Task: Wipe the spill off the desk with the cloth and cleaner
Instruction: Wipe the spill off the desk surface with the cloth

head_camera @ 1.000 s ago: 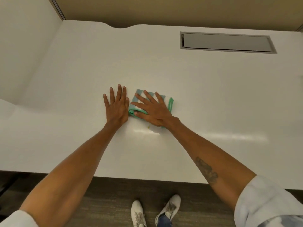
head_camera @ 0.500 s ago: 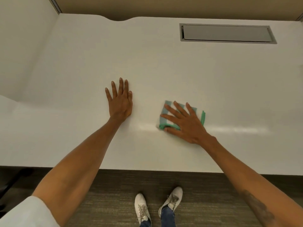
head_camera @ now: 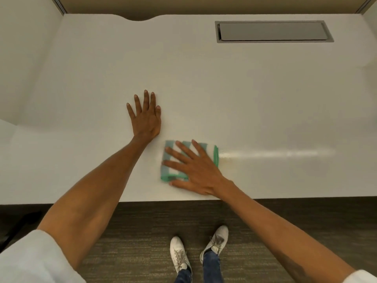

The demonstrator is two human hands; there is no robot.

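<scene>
right hand (head_camera: pixel 195 170) flat on the cloth (head_camera: pixel 169 173), left hand (head_camera: pixel 145 117) flat on the desk (head_camera: pixel 224 88)

the right hand lies palm down with fingers spread, pressing the folded cloth (green hem, grey and white stripes, a little blurred) onto the desk near its front edge. the left hand rests palm down on bare desk, fingers straight and slightly fanned, just beyond and to the left of the cloth, apart from it. a shiny wet streak (head_camera: pixel 275 154) runs rightward from the cloth's right edge, with a faint yellowish smear (head_camera: pixel 226 160) where it begins. a grey recessed hatch (head_camera: pixel 273 31) sits at the far right of the desk. white shoes (head_camera: pixel 179 252) stand on dark carpet (head_camera: pixel 132 231) below.
</scene>
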